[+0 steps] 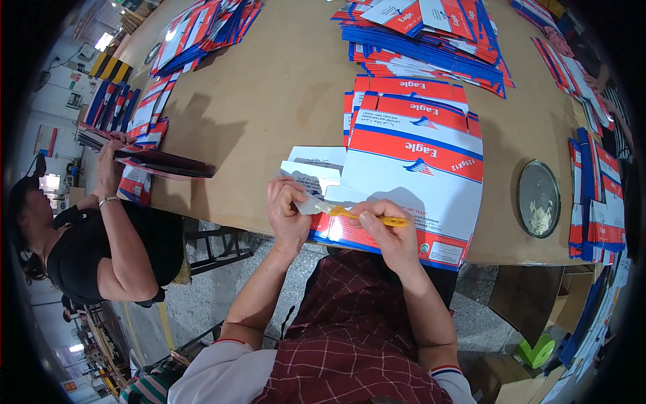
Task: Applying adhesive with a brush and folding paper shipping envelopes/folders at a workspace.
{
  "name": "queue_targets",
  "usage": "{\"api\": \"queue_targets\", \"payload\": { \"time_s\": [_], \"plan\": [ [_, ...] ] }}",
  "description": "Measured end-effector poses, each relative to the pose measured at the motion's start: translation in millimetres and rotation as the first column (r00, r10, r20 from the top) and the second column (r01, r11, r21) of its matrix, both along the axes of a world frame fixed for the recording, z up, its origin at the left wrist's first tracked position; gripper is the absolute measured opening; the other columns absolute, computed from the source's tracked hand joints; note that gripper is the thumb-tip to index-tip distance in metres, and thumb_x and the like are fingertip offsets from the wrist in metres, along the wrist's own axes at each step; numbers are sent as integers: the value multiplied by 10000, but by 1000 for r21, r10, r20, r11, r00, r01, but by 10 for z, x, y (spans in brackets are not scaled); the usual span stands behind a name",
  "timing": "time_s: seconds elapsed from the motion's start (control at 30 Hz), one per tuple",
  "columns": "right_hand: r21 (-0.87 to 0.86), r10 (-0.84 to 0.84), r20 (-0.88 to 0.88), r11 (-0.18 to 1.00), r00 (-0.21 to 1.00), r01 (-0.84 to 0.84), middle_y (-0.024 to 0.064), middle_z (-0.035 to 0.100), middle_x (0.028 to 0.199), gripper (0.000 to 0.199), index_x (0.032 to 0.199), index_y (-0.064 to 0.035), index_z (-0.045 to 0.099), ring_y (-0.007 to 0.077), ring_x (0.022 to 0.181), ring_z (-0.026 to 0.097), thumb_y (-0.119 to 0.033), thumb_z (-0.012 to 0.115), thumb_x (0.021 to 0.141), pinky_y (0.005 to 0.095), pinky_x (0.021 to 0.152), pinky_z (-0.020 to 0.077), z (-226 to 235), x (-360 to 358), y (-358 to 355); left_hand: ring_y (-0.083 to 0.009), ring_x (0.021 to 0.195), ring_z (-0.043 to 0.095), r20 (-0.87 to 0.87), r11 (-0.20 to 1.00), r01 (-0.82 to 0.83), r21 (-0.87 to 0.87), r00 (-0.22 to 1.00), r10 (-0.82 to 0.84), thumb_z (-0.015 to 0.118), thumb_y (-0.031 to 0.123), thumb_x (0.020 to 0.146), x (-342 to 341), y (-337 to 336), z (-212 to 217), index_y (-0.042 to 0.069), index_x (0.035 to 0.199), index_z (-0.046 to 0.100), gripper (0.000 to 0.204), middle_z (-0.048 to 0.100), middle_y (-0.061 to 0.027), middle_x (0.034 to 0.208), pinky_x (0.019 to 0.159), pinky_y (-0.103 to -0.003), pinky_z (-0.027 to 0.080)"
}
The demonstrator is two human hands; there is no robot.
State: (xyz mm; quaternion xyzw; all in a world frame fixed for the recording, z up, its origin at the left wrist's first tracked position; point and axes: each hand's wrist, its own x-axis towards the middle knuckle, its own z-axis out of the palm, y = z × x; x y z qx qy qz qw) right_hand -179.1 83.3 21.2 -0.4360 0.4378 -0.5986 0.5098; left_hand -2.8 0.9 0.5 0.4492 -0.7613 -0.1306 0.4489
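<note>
A flattened red, white and blue carton (383,172) lies at the table's near edge, with others under it. My right hand (393,236) grips a yellow-handled brush (346,211), its tip close to a white flap at the carton's left side. With fingers closed, my left hand (288,207) pinches that white flap (310,205), which is tilted up. Just beyond the left hand lie more white printed flaps (313,165). Bristles and flap overlap, so I cannot tell exactly where they touch.
A round dish (540,222) of pale paste sits to the right. Stacks of flat cartons (420,50) stand at the back, with another carton stack (195,40) at far left. A co-worker (101,249) handles cartons on the left. Cardboard boxes (572,296) are below right.
</note>
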Motion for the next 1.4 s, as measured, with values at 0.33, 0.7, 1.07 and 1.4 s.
{"api": "queue_targets", "payload": {
  "time_s": [0.33, 0.7, 1.07, 1.4],
  "plan": [
    [-77, -42, 41, 996, 998, 45, 68, 608, 847, 138, 817, 16, 542, 60, 704, 549, -112, 558, 864, 176, 590, 425, -10, 37, -20, -300, 867, 520, -26, 1000, -5, 8, 1000, 5, 623, -64, 553, 15, -2, -1, 50, 635, 459, 215, 536, -81, 734, 759, -370, 410],
    [-2, -53, 18, 999, 998, 53, 61, 607, 844, 126, 883, 18, 584, 88, 736, 562, -102, 551, 858, 216, 663, 445, -47, 3, 37, -284, 824, 519, -54, 994, 74, -80, 995, -78, 588, -51, 562, -24, -71, -147, 64, 636, 452, 193, 522, -80, 709, 769, -382, 418],
    [-652, -750, -651, 630, 115, 422, 148, 586, 945, 135, 917, -20, 518, 271, 834, 579, 26, 509, 790, 333, 742, 465, 103, -1001, 816, -280, 1011, 494, -58, 987, 89, 131, 995, -82, 480, -135, 623, -33, -77, -89, 23, 828, 504, 260, 532, -114, 931, 839, -343, 398],
    [-282, -124, -928, 852, -352, 440, 156, 490, 1130, 273, 1027, -28, 533, 296, 1014, 500, -20, 492, 757, 381, 867, 407, -391, -2055, 1305, -322, 825, 551, 380, 987, 93, 133, 915, -137, 496, -54, 652, -111, -138, -72, 32, 788, 548, 169, 563, -155, 850, 700, -390, 455]
  ]
}}
